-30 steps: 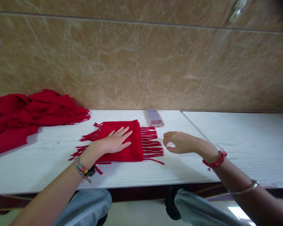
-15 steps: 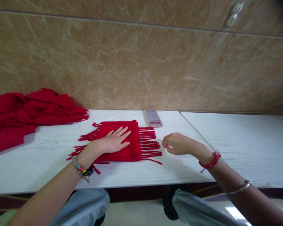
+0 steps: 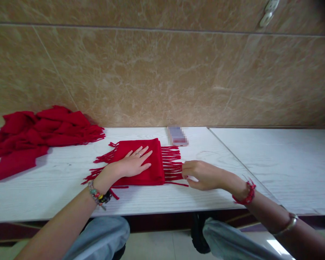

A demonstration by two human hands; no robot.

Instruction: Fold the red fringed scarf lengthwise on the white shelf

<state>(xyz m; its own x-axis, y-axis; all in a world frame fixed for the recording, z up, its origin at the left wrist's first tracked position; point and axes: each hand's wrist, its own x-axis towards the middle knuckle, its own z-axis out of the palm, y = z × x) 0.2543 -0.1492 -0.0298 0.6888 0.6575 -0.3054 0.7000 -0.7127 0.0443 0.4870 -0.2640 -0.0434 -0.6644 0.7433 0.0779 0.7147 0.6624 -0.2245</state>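
Note:
A folded red scarf point(image 3: 151, 164) lies flat on the white wood-grain surface, its fringes spread out to the left and right. My left hand point(image 3: 134, 164) rests on top of it, palm down with fingers spread. At the right fringe point(image 3: 172, 169), my right hand point(image 3: 202, 175) is closed in a pinch over the ends of some strands. Its fingertips partly hide those ends.
Farther left, a second red scarf point(image 3: 54, 128) lies in a crumpled heap against the tiled wall point(image 3: 157, 79). A phone point(image 3: 177, 136) lies behind the folded scarf. The white bench point(image 3: 141, 202) has its front edge just before my knees.
My right hand has come down and slightly toward me, and its fingers now meet the ends of the right fringe. My left hand stays flat on the scarf. The view has shifted slightly.

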